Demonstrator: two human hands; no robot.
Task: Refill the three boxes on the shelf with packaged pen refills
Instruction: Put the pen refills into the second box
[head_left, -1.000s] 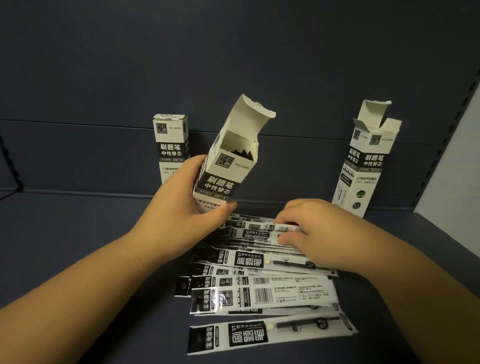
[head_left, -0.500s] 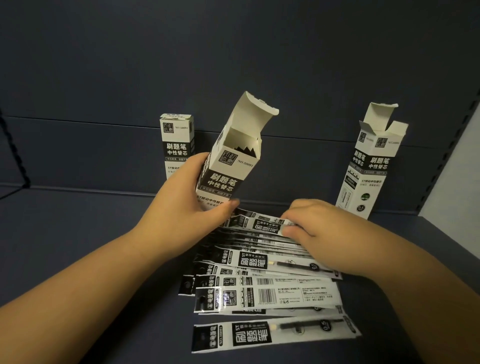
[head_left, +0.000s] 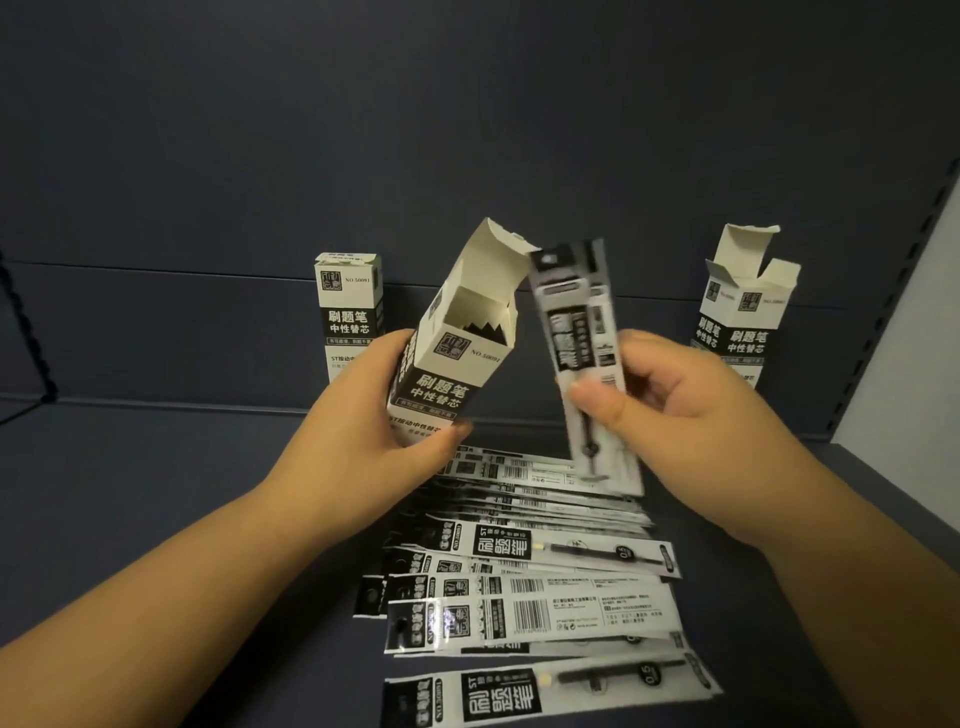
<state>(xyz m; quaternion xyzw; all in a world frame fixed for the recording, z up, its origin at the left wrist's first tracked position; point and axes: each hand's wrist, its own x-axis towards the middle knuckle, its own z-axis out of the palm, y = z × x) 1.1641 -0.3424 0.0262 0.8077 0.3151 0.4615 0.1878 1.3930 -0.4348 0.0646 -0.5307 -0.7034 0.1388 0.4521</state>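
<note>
Head view: the left hand (head_left: 363, 431) grips the open box (head_left: 457, 353) round its lower half, fingers behind and thumb across the front, holding it tilted to the right above the shelf (head_left: 156, 493). The box's top flap stands up and its mouth is open; dark pointed shapes show inside. The right hand (head_left: 670, 410) pinches a held packet (head_left: 576, 332) between thumb and fingers at about mid-length; the packet stands nearly upright, blurred, its upper end just beside the open flap of the box and outside the mouth. It may be more than one packet; the blur prevents telling. A fan of loose packets (head_left: 530, 587) lies flat on the shelf below both hands, overlapping one another, printed faces and barcoded backs mixed. A closed box (head_left: 348, 306) stands upright against the back wall (head_left: 467, 130), behind the left hand. A right box (head_left: 743, 312) leans at the back right with its top flaps open, partly hidden by the right hand.
</note>
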